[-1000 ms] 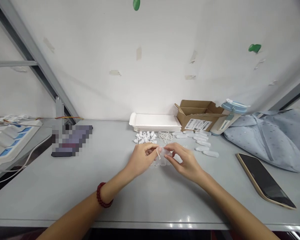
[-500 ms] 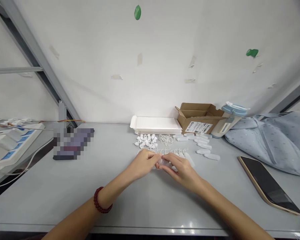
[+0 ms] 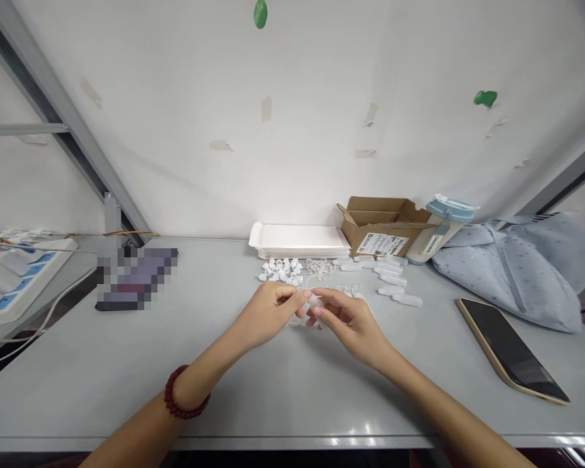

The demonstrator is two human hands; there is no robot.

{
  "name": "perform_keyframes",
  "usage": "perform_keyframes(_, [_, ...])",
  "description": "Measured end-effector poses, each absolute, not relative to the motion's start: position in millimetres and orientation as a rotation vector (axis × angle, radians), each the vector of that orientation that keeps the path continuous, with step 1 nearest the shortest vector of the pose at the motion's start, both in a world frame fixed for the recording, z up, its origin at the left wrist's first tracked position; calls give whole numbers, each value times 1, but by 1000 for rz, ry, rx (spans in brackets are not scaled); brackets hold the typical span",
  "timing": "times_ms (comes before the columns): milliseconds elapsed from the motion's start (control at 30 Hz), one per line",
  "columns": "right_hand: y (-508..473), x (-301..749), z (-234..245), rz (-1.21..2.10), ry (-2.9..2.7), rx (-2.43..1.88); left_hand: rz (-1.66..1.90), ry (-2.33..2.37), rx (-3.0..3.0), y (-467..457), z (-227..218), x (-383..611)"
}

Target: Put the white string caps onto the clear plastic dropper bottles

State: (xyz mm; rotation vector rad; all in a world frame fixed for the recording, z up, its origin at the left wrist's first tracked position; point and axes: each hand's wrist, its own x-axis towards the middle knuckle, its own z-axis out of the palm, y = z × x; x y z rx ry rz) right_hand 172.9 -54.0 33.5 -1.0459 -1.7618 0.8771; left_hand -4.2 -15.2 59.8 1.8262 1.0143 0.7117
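Note:
My right hand (image 3: 348, 318) pinches a small translucent plastic tube (image 3: 316, 301) between thumb and fingers over the table. My left hand (image 3: 273, 313) meets it from the other side, its thumb and forefinger closed at the tube's end; what exactly they grip is hidden. A thin white cord loop (image 3: 310, 279) shows just beyond the fingertips. Behind the hands lie a heap of small white caps (image 3: 281, 270) and a tangle of white cords (image 3: 320, 268). To the right are several loose translucent tubes (image 3: 392, 281). More pieces with cords are partly covered by my hands.
A stack of flat white boxes (image 3: 299, 239) and an open cardboard box (image 3: 383, 227) stand against the wall. Rightward are a bottle (image 3: 436, 234), a pale blue fabric bag (image 3: 509, 270) and a phone (image 3: 511, 354). A power strip (image 3: 26, 279) lies at the far left.
The hands have drawn slightly apart at the fingertips, and the tube in the right fingers now shows more upright. The whole view has shifted slightly.

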Motion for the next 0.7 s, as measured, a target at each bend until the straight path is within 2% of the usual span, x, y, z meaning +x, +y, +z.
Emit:
perform_keyframes(200, [-54,171,36,1069,-1557,-1029,1003,982,2033,-20,65,-6])
perform_keyframes(400, [-55,170,40,1118,-1397,-1034,1252,771,2451,-28,44,5])
perform_keyframes(700, [-52,170,38,1211,-1223,-1042,1353,814,2638,-32,33,14])
